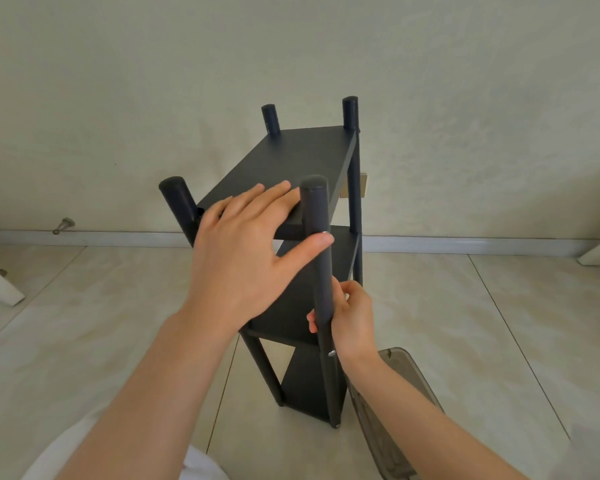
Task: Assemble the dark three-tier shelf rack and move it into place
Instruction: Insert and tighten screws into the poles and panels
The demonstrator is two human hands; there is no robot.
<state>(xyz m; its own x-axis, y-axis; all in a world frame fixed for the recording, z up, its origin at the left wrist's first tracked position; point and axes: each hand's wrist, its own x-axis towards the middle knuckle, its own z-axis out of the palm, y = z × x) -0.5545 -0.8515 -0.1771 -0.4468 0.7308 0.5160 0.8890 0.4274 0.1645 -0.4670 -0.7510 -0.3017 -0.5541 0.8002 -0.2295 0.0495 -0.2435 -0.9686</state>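
The dark shelf rack stands upright on the tiled floor, between both hands. The left hand lies flat, fingers spread, on its top shelf; the right hand, lower down, grips the near right post.

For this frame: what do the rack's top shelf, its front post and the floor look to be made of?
The top shelf is a matte black flat board with a thin straight edge; laminated wood or metal, cannot tell. The front post is round, matte and dark, with a silver screw head; probably coated metal or wood. The floor is glossy beige tile, shown by its grout lines.
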